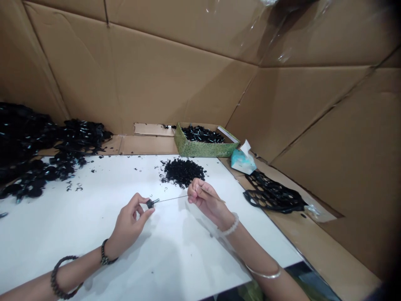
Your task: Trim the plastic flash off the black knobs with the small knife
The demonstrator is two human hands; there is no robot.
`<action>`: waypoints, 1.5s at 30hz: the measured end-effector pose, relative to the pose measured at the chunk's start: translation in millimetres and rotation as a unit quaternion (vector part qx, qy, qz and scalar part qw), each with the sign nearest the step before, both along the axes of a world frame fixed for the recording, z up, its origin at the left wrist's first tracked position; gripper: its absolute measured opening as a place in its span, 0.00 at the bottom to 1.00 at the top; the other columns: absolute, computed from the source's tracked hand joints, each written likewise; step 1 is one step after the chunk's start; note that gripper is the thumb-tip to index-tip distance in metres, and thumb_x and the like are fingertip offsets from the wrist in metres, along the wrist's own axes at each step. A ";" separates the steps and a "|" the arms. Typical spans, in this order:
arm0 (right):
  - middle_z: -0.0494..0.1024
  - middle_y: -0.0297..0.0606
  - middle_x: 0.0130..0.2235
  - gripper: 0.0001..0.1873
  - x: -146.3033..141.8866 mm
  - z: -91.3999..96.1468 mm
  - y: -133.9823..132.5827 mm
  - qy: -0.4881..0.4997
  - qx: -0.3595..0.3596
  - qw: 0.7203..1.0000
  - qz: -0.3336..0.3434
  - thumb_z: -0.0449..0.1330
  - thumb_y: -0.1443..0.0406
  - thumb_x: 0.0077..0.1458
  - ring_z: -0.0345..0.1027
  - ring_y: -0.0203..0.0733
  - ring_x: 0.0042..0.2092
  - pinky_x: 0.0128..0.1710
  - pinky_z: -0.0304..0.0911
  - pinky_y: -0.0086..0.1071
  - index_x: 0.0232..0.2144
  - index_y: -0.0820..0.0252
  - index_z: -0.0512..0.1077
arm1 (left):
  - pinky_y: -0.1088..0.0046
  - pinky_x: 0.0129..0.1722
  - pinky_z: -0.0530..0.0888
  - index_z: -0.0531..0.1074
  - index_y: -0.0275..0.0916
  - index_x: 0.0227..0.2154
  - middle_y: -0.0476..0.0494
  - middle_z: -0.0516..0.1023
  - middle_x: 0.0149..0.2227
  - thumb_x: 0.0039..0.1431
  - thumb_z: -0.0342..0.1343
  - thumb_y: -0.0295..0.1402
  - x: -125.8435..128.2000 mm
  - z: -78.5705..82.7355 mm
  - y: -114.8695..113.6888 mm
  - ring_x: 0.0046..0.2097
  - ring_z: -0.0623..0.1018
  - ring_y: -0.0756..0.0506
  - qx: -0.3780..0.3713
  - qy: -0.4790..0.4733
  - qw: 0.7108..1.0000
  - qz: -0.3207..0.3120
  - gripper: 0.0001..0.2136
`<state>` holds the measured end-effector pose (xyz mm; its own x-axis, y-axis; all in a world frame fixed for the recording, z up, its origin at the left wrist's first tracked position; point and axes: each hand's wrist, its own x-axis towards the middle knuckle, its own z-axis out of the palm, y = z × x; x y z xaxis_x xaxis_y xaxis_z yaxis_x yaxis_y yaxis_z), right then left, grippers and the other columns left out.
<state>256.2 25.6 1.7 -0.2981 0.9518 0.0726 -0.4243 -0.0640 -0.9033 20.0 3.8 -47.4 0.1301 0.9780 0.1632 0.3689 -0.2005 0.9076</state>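
My left hand (133,219) pinches a small black knob-like part (149,204) with a silvery metal stud pointing right, held just above the white tabletop (175,246). Between the fingers of my right hand (208,198) is a slim pick-like tool (173,198). Its thin dark shaft runs left, with the tip at the stud; whether they touch I cannot tell. A tan handle end sticks out behind the fingers. Just beyond my right hand lies a heap of tiny black rings (184,171). A few loose rings are scattered around it.
At the left lies a large pile of black parts (37,154), some with metal studs. A green box (203,149) of similar parts stands at the back. To the right are a tissue pack (243,159) and black perforated sheets (272,194). Cardboard walls (175,75) enclose the table.
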 end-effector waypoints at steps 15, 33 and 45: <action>0.59 0.27 0.23 0.12 30.1 14.9 13.4 0.087 -0.040 0.994 -0.060 0.66 0.71 0.42 0.57 0.26 0.26 0.28 0.64 0.18 0.21 0.60 0.64 | 0.76 0.25 0.59 0.61 0.41 0.35 0.54 0.61 0.24 0.57 0.51 0.37 0.2 3.5 -0.3 0.25 0.62 0.51 0.014 -0.013 0.999 -0.031 0.07; 0.73 0.39 0.38 0.10 -30.2 -8.4 -22.4 -0.422 0.253 0.870 -0.020 0.57 0.62 0.55 0.65 0.41 0.40 0.40 0.62 0.34 0.40 0.57 0.70 | 0.77 0.24 0.60 0.63 0.40 0.34 0.55 0.63 0.21 0.54 0.55 0.41 3.1 4.5 -5.8 0.23 0.63 0.52 -0.019 0.041 0.991 -0.123 0.11; 0.72 0.41 0.30 0.11 -35.4 -18.3 -25.3 -0.560 0.455 0.692 0.002 0.47 0.66 0.61 0.62 0.42 0.34 0.35 0.58 0.35 0.32 0.62 0.68 | 0.75 0.27 0.64 0.64 0.41 0.35 0.54 0.67 0.23 0.55 0.54 0.38 4.0 8.5 -9.1 0.24 0.66 0.51 0.037 0.133 0.980 -0.146 0.08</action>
